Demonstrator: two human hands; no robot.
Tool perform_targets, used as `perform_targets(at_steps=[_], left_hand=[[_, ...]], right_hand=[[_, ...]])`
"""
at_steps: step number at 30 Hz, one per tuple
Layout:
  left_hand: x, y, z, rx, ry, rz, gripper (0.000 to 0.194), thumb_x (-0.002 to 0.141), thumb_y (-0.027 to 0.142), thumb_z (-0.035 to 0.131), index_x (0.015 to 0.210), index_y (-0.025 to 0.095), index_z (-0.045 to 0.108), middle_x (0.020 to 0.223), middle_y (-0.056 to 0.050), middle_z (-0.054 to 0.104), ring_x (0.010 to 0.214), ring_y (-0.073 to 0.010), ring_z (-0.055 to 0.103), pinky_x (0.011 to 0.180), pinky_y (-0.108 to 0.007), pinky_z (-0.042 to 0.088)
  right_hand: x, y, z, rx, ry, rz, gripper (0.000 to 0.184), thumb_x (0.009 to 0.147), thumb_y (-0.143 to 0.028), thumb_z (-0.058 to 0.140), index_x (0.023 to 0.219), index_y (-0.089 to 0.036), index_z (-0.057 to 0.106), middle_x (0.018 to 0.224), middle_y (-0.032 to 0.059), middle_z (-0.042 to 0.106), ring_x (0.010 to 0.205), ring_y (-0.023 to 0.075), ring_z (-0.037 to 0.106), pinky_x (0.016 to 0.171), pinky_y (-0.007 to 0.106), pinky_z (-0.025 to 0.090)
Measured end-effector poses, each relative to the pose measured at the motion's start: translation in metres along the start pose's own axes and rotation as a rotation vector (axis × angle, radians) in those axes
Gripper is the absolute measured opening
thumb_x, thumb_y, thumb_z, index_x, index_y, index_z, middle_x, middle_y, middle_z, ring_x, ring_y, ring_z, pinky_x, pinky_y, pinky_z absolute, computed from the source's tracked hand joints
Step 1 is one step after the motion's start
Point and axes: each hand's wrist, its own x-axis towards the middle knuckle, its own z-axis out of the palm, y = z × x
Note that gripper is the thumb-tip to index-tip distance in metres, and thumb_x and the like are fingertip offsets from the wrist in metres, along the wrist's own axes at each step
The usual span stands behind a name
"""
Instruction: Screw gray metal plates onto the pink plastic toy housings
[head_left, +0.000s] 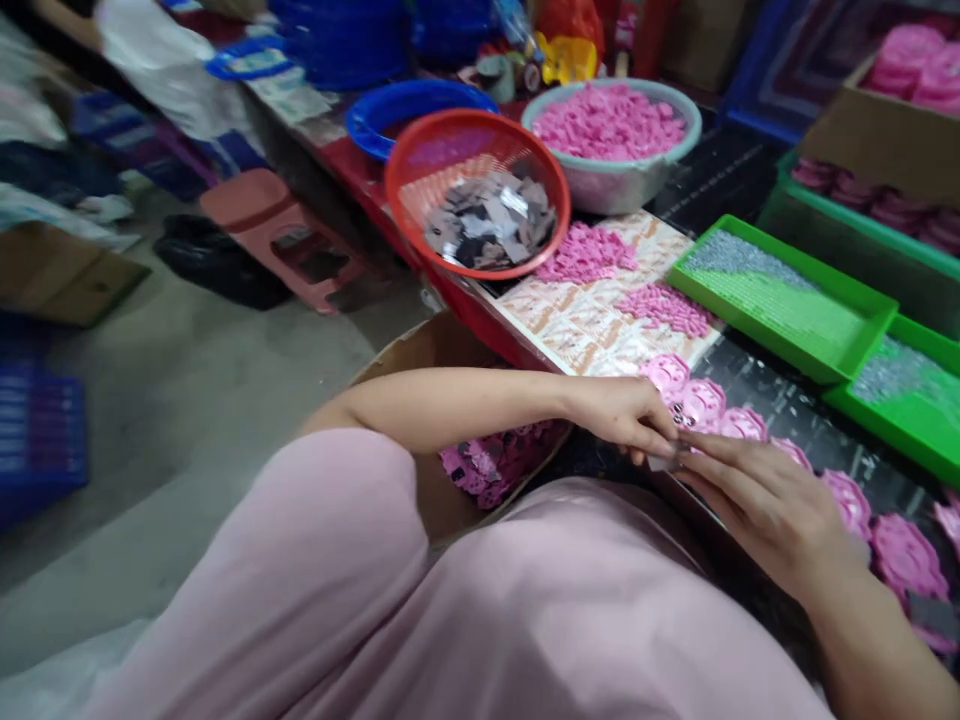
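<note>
At the table's near edge, my left hand (630,415) pinches a small pale flat piece (663,463) between thumb and fingers. From the other side my right hand (776,500) meets it, its fingertips pressed together at the same piece; whether they grip it is hard to see. Just beyond my fingers runs a row of pink plastic shells (703,401), with small shiny spots by the fingertips. More pink shells (909,556) continue to the right past my right wrist, one with a dark square piece (932,616) on it.
A red basket (397,190) holds grey flat pieces. Behind stands a pale tub (611,180) of pink parts. Small pink parts (589,253) lie in piles on a patterned sheet. Green trays (847,345) contain tiny silvery bits. Below the edge sits a carton (420,350) with pink pieces.
</note>
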Motion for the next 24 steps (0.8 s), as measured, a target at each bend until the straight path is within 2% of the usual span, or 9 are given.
perform_targets(at_steps=[1,2,5,7,10,13,16,19,24], left_hand=[[-0.007,0.004,-0.005,0.090,0.018,-0.005,0.017,0.087,0.014,0.057,0.088,0.015,0.074,0.073,0.000,0.072,0.064,-0.0117,0.066,0.063,-0.020,0.050],[-0.016,0.009,-0.014,0.231,0.117,0.022,0.017,0.086,0.016,0.059,0.094,0.016,0.074,0.082,0.000,0.073,0.073,-0.0127,0.068,0.070,-0.021,0.051],[-0.053,0.019,-0.061,0.703,0.902,-0.004,0.026,0.089,0.028,0.057,0.108,0.016,0.071,0.106,-0.004,0.071,0.101,-0.0192,0.064,0.094,-0.032,0.047],[-0.077,0.017,-0.098,0.991,1.277,-0.194,0.038,0.093,0.038,0.051,0.120,0.017,0.066,0.125,-0.008,0.062,0.122,-0.0286,0.052,0.107,-0.042,0.038],[-0.098,0.004,-0.136,1.007,1.332,-0.663,0.047,0.093,0.055,0.046,0.130,0.029,0.058,0.137,-0.005,0.055,0.130,-0.0385,0.044,0.106,-0.052,0.036],[-0.100,-0.014,-0.148,0.917,1.188,-0.838,0.053,0.092,0.059,0.049,0.124,0.019,0.061,0.133,-0.004,0.058,0.126,-0.0375,0.045,0.107,-0.052,0.035],[-0.097,-0.027,-0.151,0.906,1.161,-0.813,0.046,0.091,0.051,0.054,0.118,0.016,0.065,0.130,-0.001,0.060,0.124,-0.0289,0.047,0.108,-0.040,0.035],[-0.103,-0.033,-0.159,0.895,1.199,-0.802,0.033,0.087,0.035,0.059,0.110,0.014,0.069,0.119,-0.007,0.067,0.116,-0.0266,0.055,0.101,-0.034,0.039],[-0.122,-0.033,-0.168,0.694,1.394,-0.411,0.019,0.084,0.025,0.060,0.094,0.014,0.072,0.094,-0.008,0.073,0.090,-0.0203,0.066,0.085,-0.029,0.046]], right_hand=[[-0.004,0.000,-0.002,-0.029,0.001,0.029,0.030,0.080,-0.012,0.070,0.109,-0.016,0.064,0.108,0.0083,0.071,0.095,0.0179,0.069,0.080,0.030,0.056],[-0.009,0.002,-0.005,-0.072,0.020,0.084,0.030,0.079,-0.013,0.071,0.108,-0.017,0.065,0.107,0.0073,0.072,0.093,0.0180,0.069,0.079,0.031,0.056],[-0.033,0.012,-0.015,-0.181,0.161,0.403,0.029,0.078,-0.018,0.074,0.105,-0.023,0.066,0.103,0.0044,0.072,0.089,0.0200,0.068,0.081,0.036,0.055],[-0.050,0.018,-0.019,-0.185,0.212,0.590,0.026,0.078,-0.023,0.074,0.104,-0.025,0.068,0.099,0.0034,0.072,0.088,0.0214,0.066,0.082,0.040,0.053],[-0.062,0.023,-0.012,-0.157,0.144,0.603,0.020,0.080,-0.028,0.073,0.099,-0.025,0.068,0.093,0.0019,0.073,0.087,0.0210,0.063,0.081,0.039,0.051],[-0.059,0.022,0.004,-0.169,0.127,0.527,0.019,0.080,-0.030,0.072,0.097,-0.023,0.068,0.090,0.0019,0.073,0.090,0.0209,0.061,0.080,0.037,0.049],[-0.054,0.019,0.014,-0.254,0.094,0.514,0.019,0.081,-0.036,0.071,0.095,-0.023,0.069,0.088,0.0019,0.072,0.090,0.0236,0.059,0.077,0.039,0.046],[-0.055,0.018,0.012,-0.275,0.063,0.508,0.024,0.081,-0.044,0.068,0.095,-0.024,0.069,0.094,0.0046,0.071,0.090,0.0274,0.060,0.076,0.042,0.044],[-0.060,0.023,-0.001,-0.206,0.057,0.497,0.019,0.084,-0.036,0.064,0.101,-0.026,0.067,0.108,0.0131,0.067,0.093,0.0367,0.062,0.078,0.052,0.045]])
